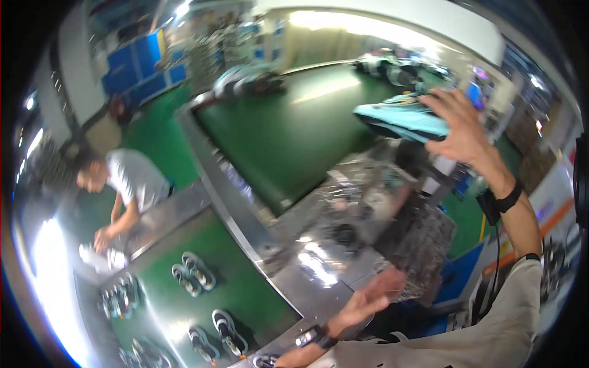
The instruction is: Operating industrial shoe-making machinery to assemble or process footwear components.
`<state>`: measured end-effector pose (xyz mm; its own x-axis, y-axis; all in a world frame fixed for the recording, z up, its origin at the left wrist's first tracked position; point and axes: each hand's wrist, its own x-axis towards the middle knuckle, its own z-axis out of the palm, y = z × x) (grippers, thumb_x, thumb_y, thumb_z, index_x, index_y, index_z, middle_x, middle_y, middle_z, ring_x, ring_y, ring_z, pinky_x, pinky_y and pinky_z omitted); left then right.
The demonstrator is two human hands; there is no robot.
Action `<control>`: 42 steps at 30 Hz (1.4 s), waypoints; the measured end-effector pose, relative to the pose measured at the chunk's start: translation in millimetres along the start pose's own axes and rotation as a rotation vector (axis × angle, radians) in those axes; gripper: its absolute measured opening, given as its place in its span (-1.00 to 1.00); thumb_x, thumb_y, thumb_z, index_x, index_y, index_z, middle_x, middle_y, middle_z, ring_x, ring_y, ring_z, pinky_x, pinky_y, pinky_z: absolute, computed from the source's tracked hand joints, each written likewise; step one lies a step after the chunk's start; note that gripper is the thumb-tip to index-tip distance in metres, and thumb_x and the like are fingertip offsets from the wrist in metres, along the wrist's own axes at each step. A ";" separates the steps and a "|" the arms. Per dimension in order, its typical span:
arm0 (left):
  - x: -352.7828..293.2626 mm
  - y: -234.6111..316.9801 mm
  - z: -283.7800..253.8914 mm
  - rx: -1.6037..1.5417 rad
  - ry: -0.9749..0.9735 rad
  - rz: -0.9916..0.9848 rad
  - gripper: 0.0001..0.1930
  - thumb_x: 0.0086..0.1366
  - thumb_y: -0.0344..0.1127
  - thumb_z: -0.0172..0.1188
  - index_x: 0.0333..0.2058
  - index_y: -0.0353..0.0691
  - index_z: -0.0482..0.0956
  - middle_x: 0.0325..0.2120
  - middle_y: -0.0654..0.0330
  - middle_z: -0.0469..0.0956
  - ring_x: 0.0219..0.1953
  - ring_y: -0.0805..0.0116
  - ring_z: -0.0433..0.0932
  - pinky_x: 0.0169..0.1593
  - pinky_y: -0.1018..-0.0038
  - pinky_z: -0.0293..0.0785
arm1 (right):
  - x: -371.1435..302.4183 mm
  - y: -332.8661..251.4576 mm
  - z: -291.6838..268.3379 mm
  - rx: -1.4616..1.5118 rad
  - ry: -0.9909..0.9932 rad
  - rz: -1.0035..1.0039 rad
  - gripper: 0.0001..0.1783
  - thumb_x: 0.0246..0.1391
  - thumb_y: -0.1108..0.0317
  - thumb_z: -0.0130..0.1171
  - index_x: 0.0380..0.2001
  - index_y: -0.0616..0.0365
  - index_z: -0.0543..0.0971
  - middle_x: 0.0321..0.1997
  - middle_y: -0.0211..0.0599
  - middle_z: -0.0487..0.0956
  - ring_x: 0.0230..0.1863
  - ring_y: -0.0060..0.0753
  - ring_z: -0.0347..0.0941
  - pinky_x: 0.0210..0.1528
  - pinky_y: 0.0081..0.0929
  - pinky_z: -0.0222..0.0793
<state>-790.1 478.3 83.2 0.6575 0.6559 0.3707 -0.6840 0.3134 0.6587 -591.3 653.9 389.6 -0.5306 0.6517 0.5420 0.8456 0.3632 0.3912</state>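
Observation:
A turquoise shoe [402, 118] with a dark underside and some orange or yellow at its top is in my right hand [460, 127], which is raised at the upper right. Its fingers spread over the upper end while the thumb presses from below. Lower down, my left hand [367, 299] reaches over the metal worktop with fingers stretched out, somewhat smeared by motion, and I see nothing in it. Nearest to it is crumpled clear plastic [423, 257] at the worktop's edge.
A raised green conveyor belt [276, 141] carries blurred shoes [388, 69] farther back. On a lower green belt [239, 264] stand several pairs of dark-and-white shoes [228, 332]. A person [138, 178] at the left handles something white [103, 257].

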 end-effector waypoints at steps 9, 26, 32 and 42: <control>220.2 -20.7 160.6 -0.308 0.215 0.247 -0.37 0.40 0.08 0.01 0.25 -0.26 0.22 0.16 0.10 0.38 0.20 0.19 0.36 0.28 0.19 0.26 | -231.8 -8.9 -107.0 -0.156 0.051 0.199 -0.07 -0.39 0.04 0.50 0.14 0.13 0.44 0.27 0.05 0.30 0.18 0.17 0.25 0.08 0.02 0.24; 133.6 -370.5 386.7 0.152 -0.236 -0.775 -0.61 0.32 -0.27 0.19 0.04 -0.35 0.39 -0.11 0.11 0.53 -0.10 0.32 0.54 -0.04 0.35 0.51 | -697.7 -63.4 -225.1 0.781 0.885 1.650 -0.25 -0.27 0.28 0.48 0.08 0.18 0.44 -0.02 -0.33 0.53 0.03 -0.49 0.40 0.16 -0.50 0.31; 102.0 -497.7 486.5 0.221 -0.693 -0.937 -0.43 0.41 -0.02 0.07 0.22 -0.30 0.31 0.01 0.18 0.47 0.04 0.40 0.38 0.12 0.46 0.31 | -839.2 -110.0 -308.3 0.313 1.051 1.946 -0.29 -0.34 0.36 0.40 0.04 0.22 0.49 -0.04 -0.29 0.54 -0.01 -0.48 0.43 0.13 -0.51 0.31; 146.0 -803.8 580.8 0.999 -0.790 -0.585 -0.03 0.04 0.05 0.40 0.23 -0.53 0.18 0.11 -0.29 0.40 0.15 -0.08 0.42 0.18 0.26 0.35 | -949.4 -138.0 -403.2 -0.365 1.084 2.106 -0.31 -0.29 0.39 0.22 0.07 0.23 0.45 -0.07 -0.29 0.52 -0.09 -0.46 0.46 0.05 -0.52 0.36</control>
<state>39.1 -76.7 -11.9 0.9959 -0.0575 -0.0704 0.0388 -0.4309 0.9016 -227.7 -283.4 121.0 0.7400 -0.6388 0.2105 0.0918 -0.2141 -0.9725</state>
